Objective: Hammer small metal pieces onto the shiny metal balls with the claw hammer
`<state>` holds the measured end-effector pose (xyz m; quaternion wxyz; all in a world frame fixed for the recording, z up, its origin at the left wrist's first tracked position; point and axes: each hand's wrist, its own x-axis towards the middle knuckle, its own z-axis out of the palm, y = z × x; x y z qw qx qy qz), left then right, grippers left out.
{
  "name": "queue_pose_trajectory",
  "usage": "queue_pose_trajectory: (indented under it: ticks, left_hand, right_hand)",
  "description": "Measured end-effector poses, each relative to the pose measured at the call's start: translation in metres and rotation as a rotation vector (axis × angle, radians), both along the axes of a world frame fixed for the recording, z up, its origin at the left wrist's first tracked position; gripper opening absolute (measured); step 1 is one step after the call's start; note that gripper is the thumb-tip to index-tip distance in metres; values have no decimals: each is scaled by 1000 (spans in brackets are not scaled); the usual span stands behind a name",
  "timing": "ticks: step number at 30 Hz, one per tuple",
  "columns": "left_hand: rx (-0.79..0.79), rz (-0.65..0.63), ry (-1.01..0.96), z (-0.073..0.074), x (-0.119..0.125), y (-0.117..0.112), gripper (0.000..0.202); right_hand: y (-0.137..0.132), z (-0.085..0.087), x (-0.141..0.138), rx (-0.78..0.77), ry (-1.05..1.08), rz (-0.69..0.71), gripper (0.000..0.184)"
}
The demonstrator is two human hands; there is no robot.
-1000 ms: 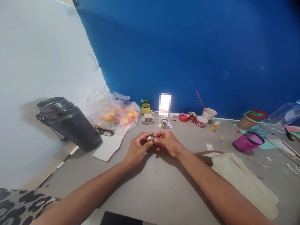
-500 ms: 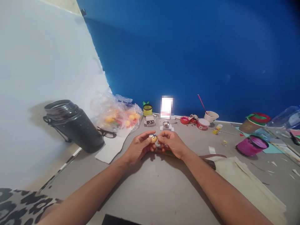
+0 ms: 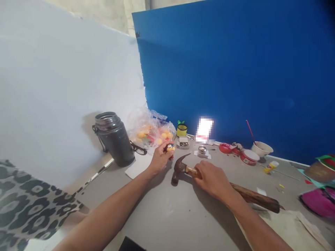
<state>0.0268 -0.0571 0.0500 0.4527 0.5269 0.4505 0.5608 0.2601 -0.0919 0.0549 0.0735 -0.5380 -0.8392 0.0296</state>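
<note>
My left hand (image 3: 160,158) is closed round a small yellow ball (image 3: 171,149) whose upper part is covered with shiny silver pieces. My right hand (image 3: 211,176) grips a claw hammer (image 3: 180,169) on its wooden handle near the head. The hammer's head points left, just in front of the left hand. Beyond the hammer, a fully silver ball (image 3: 202,150) rests on a white paper piece. A small open box (image 3: 183,143) of shiny metal bits, perhaps tacks, stands near the left hand.
At left stand a dark flask (image 3: 115,143), glasses (image 3: 140,150) and a plastic bag (image 3: 146,132) with yellow balls. A yellow mesh cup (image 3: 181,130), red tub (image 3: 250,157), white cup (image 3: 261,149) and glue stick (image 3: 271,167) line the back. Cloth (image 3: 285,226) lies at right.
My right hand has left the ball and now holds the hammer up from the table. The left hand keeps the ball. The view has turned to the left.
</note>
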Motion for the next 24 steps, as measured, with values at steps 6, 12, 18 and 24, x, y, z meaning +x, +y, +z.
queue_pose_trajectory:
  ticks: [6,12,18,24]
  left_hand:
    - [-72,-100,-3,-11,1,3,41]
    - [-92,-212,117,-15,7,-1,35]
    - [-157,-235,3,-17,8,-3,41]
    - [-161,-283,-55,-16,8,-1,34]
  right_hand:
    - [1,11,9,602,173,-115,14]
    - [1,5,1,622,222,-46,27]
    - [1,14,2,553,225,-154,39]
    - [2,13,3,374,160,-116,25]
